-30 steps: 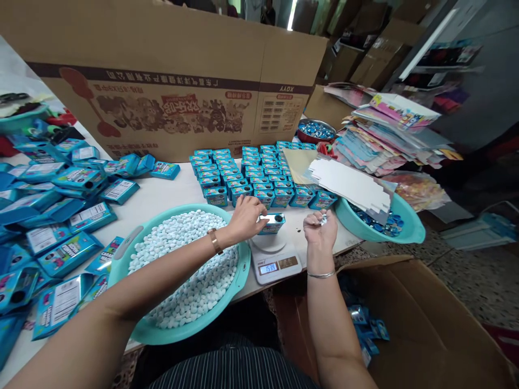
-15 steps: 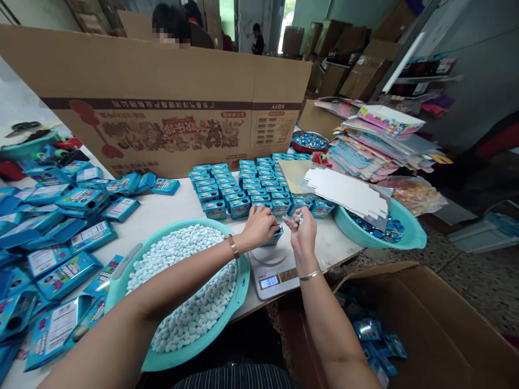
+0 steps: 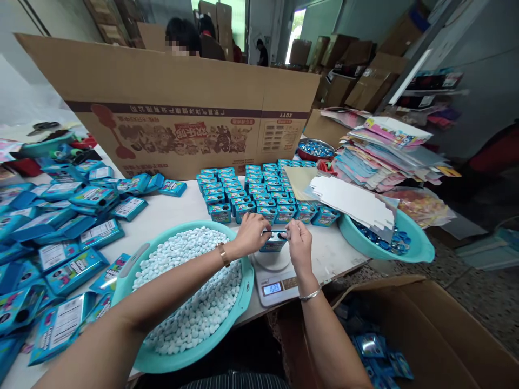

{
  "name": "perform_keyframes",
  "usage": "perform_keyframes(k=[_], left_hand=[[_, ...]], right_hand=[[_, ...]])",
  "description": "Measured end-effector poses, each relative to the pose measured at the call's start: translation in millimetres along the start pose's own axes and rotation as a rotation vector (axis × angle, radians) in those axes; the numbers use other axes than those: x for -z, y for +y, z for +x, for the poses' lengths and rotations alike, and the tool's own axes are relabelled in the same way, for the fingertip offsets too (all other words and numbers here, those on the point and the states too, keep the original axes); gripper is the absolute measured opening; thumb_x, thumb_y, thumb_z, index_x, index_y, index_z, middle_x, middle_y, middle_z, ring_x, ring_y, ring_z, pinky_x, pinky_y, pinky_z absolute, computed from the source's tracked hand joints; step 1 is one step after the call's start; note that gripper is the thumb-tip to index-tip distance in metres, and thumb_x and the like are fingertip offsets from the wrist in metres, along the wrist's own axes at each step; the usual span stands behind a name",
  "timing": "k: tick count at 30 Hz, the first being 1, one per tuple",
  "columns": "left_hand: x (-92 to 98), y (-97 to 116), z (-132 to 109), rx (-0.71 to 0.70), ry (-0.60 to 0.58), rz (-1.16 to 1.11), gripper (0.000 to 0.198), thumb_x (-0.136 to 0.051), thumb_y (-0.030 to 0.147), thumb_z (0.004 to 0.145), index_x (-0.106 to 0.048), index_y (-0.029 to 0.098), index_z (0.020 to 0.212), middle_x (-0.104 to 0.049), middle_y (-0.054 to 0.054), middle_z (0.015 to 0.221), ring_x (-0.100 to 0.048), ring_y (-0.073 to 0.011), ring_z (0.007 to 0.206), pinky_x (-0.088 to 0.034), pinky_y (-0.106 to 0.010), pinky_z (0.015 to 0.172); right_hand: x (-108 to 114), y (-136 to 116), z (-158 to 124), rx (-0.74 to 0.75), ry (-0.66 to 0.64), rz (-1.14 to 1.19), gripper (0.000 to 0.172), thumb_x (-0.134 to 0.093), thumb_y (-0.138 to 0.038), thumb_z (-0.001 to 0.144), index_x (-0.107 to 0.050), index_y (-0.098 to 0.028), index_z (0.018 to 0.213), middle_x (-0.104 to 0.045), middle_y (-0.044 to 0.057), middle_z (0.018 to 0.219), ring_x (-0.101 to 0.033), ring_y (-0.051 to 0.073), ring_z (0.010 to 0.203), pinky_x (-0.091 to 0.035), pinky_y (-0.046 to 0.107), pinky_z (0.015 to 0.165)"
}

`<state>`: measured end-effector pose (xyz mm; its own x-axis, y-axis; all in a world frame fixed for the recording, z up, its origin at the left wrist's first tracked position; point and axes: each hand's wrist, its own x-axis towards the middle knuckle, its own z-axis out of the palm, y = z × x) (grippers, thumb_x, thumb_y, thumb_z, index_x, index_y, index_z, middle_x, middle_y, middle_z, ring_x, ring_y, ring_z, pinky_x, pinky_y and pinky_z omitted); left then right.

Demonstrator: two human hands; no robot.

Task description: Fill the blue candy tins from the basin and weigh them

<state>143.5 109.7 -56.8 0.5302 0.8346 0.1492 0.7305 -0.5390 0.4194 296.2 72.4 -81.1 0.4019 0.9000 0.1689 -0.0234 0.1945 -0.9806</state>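
A small blue candy box [image 3: 272, 247] stands upright on the round pan of a white digital scale [image 3: 275, 289], whose lit display shows digits. At the box's upper left edge, my left hand [image 3: 252, 236] has its fingers bent and closed on it. My right hand [image 3: 300, 246] is closed, fingertips pinched together by the box's upper right edge; what lies inside the fingers is hidden. Left of the scale, a turquoise basin [image 3: 125, 281] holds many pale, rounded candies [image 3: 194, 302], with my left forearm reaching across it.
Rows of blue boxes [image 3: 265, 197] stand behind the scale; flat blue packs [image 3: 81, 232] pile up at left. A large carton [image 3: 203, 81] screens the back. At right, white card sheets [image 3: 352, 200] lie over another turquoise basin [image 3: 413, 232]. An open carton [image 3: 430, 324] sits below.
My right hand has turned from holding white candies in a half-open palm to pinched fingers at the box's top. The scale's reading has risen. The whole view has shifted slightly.
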Motion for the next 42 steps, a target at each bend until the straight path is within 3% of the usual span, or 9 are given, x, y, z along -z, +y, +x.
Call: perform_keyframes(k=[9,14,17,22,26,29,32,34,42], left_hand=[[-9.5,22.6,20.1,-0.072,-0.061,0.005,0.021,-0.06,0.037,0.092,-0.071,0.022,0.102,-0.067,-0.008,0.113,-0.055,-0.0275,0.116,-0.04,-0.044,0.103],[-16.5,26.4,18.3,-0.096,-0.155,0.07,0.061,-0.079,0.046,0.074,-0.059,0.018,0.124,-0.065,-0.014,0.124,-0.058,-0.0339,0.117,-0.042,-0.048,0.102],[-9.5,26.7,17.5,-0.1,-0.217,0.102,0.035,-0.077,0.033,0.075,-0.066,0.019,0.104,-0.072,-0.01,0.107,-0.066,-0.0297,0.102,-0.048,-0.041,0.092],[60.9,-12.0,23.2,-0.013,-0.09,0.142,0.029,-0.064,0.035,0.087,-0.062,0.023,0.113,-0.069,-0.006,0.122,-0.065,-0.0255,0.11,-0.051,-0.031,0.082],[137.3,-87.1,18.3,0.158,0.031,0.238,0.035,-0.063,0.027,0.084,-0.059,0.02,0.118,-0.068,-0.009,0.123,-0.063,-0.0293,0.113,-0.049,-0.032,0.087],[165.0,-142.9,4.6,0.276,0.018,0.299,0.03,-0.066,0.022,0.076,-0.063,0.021,0.106,-0.072,-0.008,0.111,-0.067,-0.0287,0.101,-0.05,-0.032,0.079],[160.9,-174.2,-10.9,0.3,-0.038,0.317,0.021,-0.07,0.024,0.071,-0.064,0.021,0.091,-0.073,-0.006,0.094,-0.068,-0.0272,0.089,-0.048,-0.03,0.071],[149.6,-176.6,-17.7,0.268,-0.066,0.305,0.018,-0.07,0.029,0.071,-0.064,0.021,0.086,-0.073,-0.006,0.09,-0.068,-0.0268,0.086,-0.047,-0.03,0.069],[130.3,-122.4,-6.2,0.072,-0.077,0.267,0.025,-0.064,0.029,0.077,-0.064,0.021,0.101,-0.068,-0.009,0.106,-0.065,-0.0277,0.093,-0.048,-0.034,0.074]], right_hand=[[19.1,-6.7,5.8,-0.256,0.313,0.57,0.023,-0.063,-0.033,0.083,-0.047,-0.021,0.07,-0.037,-0.013,0.05,-0.031,0.004,0.04,-0.053,0.022,0.06],[39.7,3.9,12.6,-0.379,0.319,0.727,0.026,-0.06,-0.023,0.085,-0.042,-0.02,0.067,-0.037,-0.013,0.047,-0.032,0.001,0.033,-0.043,0.014,0.045],[49.5,8.4,13.8,-0.366,0.247,0.768,0.024,-0.062,-0.016,0.079,-0.042,-0.019,0.066,-0.039,-0.012,0.047,-0.035,0.002,0.033,-0.042,0.013,0.043],[68.8,8.7,13.2,-0.396,0.157,0.838,0.024,-0.063,-0.009,0.07,-0.042,-0.02,0.066,-0.042,-0.01,0.048,-0.04,0.004,0.037,-0.044,0.014,0.041],[65.2,12.5,5.4,-0.51,0.111,0.884,0.025,-0.063,-0.006,0.071,-0.043,-0.021,0.07,-0.044,-0.009,0.051,-0.044,0.005,0.039,-0.041,0.012,0.038],[47.6,17.8,-4.3,-0.633,0.091,0.908,0.027,-0.069,-0.01,0.071,-0.045,-0.021,0.073,-0.048,-0.008,0.056,-0.045,0.005,0.039,-0.038,0.011,0.035],[29.4,22.5,-11.5,-0.737,0.087,0.931,0.029,-0.073,-0.012,0.069,-0.046,-0.021,0.076,-0.05,-0.007,0.06,-0.044,0.004,0.039,-0.035,0.01,0.033],[21.7,25.2,-13.8,-0.753,0.085,0.923,0.03,-0.074,-0.013,0.068,-0.047,-0.021,0.076,-0.049,-0.008,0.059,-0.042,0.003,0.037,-0.032,0.01,0.031],[22.1,27.9,-15.3,-0.713,0.052,0.86,0.03,-0.076,-0.016,0.071,-0.047,-0.021,0.076,-0.047,-0.009,0.058,-0.039,0.003,0.036,-0.031,0.011,0.032]])
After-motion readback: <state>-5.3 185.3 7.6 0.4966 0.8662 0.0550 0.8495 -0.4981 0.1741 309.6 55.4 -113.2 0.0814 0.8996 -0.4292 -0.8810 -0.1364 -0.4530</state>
